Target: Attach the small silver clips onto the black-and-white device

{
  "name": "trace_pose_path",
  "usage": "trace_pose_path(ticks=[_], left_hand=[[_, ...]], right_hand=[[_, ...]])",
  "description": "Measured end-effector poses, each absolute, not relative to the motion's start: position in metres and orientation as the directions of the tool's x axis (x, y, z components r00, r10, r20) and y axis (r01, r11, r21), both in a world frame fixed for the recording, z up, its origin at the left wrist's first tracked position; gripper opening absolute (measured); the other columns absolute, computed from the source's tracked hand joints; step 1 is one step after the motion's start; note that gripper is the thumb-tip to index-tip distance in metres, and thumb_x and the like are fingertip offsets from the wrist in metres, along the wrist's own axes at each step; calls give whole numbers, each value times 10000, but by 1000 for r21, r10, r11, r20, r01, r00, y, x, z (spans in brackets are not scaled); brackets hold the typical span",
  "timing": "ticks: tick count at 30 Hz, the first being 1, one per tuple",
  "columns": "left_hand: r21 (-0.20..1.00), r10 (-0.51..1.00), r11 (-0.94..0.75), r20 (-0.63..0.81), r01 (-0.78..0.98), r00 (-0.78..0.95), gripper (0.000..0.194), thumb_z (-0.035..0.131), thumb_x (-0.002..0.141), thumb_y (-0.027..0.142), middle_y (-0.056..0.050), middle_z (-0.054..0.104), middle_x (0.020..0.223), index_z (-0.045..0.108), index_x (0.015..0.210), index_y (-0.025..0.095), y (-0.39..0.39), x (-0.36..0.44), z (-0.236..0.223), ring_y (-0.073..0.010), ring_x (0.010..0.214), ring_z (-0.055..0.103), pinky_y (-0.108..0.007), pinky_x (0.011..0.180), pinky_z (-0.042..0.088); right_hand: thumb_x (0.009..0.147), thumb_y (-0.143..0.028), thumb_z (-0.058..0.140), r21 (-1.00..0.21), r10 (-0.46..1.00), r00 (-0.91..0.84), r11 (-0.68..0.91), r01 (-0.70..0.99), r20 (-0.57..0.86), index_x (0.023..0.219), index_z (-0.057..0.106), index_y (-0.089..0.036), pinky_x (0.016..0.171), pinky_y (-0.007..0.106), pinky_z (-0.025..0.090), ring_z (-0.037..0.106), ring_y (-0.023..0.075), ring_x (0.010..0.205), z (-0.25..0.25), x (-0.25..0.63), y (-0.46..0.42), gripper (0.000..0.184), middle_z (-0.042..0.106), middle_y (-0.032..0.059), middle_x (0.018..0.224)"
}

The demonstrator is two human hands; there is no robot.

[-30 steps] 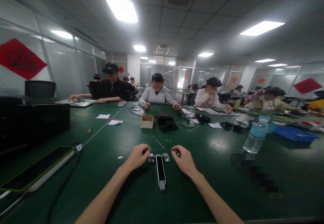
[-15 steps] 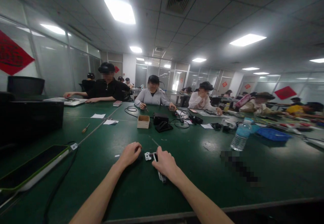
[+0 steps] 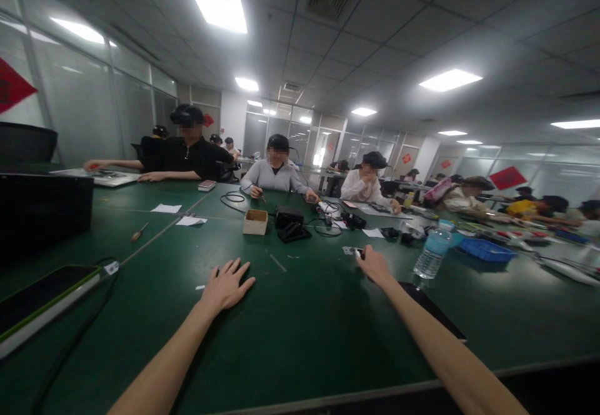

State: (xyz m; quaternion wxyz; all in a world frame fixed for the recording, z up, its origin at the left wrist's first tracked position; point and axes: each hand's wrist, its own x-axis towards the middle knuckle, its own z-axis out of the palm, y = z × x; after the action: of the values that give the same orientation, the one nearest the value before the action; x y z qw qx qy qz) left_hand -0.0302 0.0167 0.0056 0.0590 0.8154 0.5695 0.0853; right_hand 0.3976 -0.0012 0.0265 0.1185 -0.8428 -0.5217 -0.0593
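Metal-and-black piece [image 3: 347, 250]: carried off to the right since half a second ago, when it was lying between the two hands; now placed at the right hand's fingertips, short of the bottle [image 3: 434, 249], with only its pale metal end and a bit of dark body left uncovered

Right hand [image 3: 376, 265]: moved outward with the piece; fingers curled in and nearly closed, the piece apparently being gripped, though the thumb's contact is hidden by the hand itself

Left hand [image 3: 225, 289]: opened out from the loose curl seen earlier; now laid palm down on the green table [image 3: 281, 346], fingers spread, nothing held, the small white scrap [image 3: 200, 287] just beside it

Meaning for the work: judged to be a change of place for the piece, handled by the right hand alone; whether it is being set down or is still lifted cannot be told

Black flat object [image 3: 431, 309]: partly covered by the right forearm; no marking can be made out

Bottle label: a blue band is seen, but no brand can be read

Cable tag [image 3: 111, 267]: dark print is shown on white, too small to be read

Red wall sign [image 3: 16, 87]: cut off by the left edge, its dark characters left illegible
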Motion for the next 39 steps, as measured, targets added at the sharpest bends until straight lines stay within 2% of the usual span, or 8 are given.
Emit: trace_pose_path(ticks=[7,15,18,20,23,26,31,39], left_hand=[[184,941,-338,38,923,337,660,261,899,637,-75,224,1538,309,1448,274,18,-30,2,-274,1422,186,-527,1132,134],[132,944,-329,14,935,330,657,239,905,632,-64,194,1544,265,1461,283,23,-29,-1,-260,1430,157,-522,1140,122],[123,943,-331,14,936,332,657,235,904,635,-60,200,1545,260,1462,290,23,-29,-2,-256,1430,159,-521,1140,125],[123,944,-330,10,936,331,659,231,903,639,-57,197,1546,258,1462,291,23,-30,-2,-257,1430,158,-522,1140,125],[132,943,-329,4,935,331,661,231,902,643,-48,193,1547,259,1462,293,23,-31,0,-264,1428,166,-524,1140,125],[129,945,-325,-4,937,328,660,228,902,643,-41,192,1548,255,1463,296,21,-31,3,-264,1428,168,-524,1141,126],[114,947,-316,-19,942,320,653,230,906,632,-49,196,1549,255,1464,294,18,-28,8,-250,1430,166,-512,1143,130],[150,945,-323,2,935,326,655,250,898,652,-41,214,1543,279,1455,307,21,-30,4,-270,1427,171,-529,1139,134]], right_hand=[[925,-391,390,-166,786,582,-558,813,211,1091,501,-85,722,354,454,639,321,936,-8,448,26,365,643,217,978],[921,-337,422,-107,817,539,-528,842,206,1116,508,-77,778,354,444,624,294,958,-17,489,57,337,644,208,993],[913,-315,409,-73,819,530,-528,846,222,1134,513,-58,790,380,437,600,316,983,-17,498,63,354,620,233,1021],[903,-320,415,-42,837,489,-495,868,245,1195,498,-78,829,408,419,548,335,1062,-16,500,67,388,576,239,1116],[900,-338,432,11,891,374,-390,921,258,1278,473,-195,894,425,380,464,324,1157,-15,502,78,406,510,174,1249],[906,-343,444,43,934,282,-298,953,218,1203,548,-262,887,416,377,454,304,1147,-16,504,90,325,533,120,1228],[930,-297,419,43,953,230,-243,969,198,1103,604,-236,842,379,382,476,286,1076,-21,513,102,260,575,118,1147],[926,-259,431,23,963,161,-170,985,218,1102,571,-195,903,352,316,493,247,1048,-31,525,107,234,596,123,1121]])
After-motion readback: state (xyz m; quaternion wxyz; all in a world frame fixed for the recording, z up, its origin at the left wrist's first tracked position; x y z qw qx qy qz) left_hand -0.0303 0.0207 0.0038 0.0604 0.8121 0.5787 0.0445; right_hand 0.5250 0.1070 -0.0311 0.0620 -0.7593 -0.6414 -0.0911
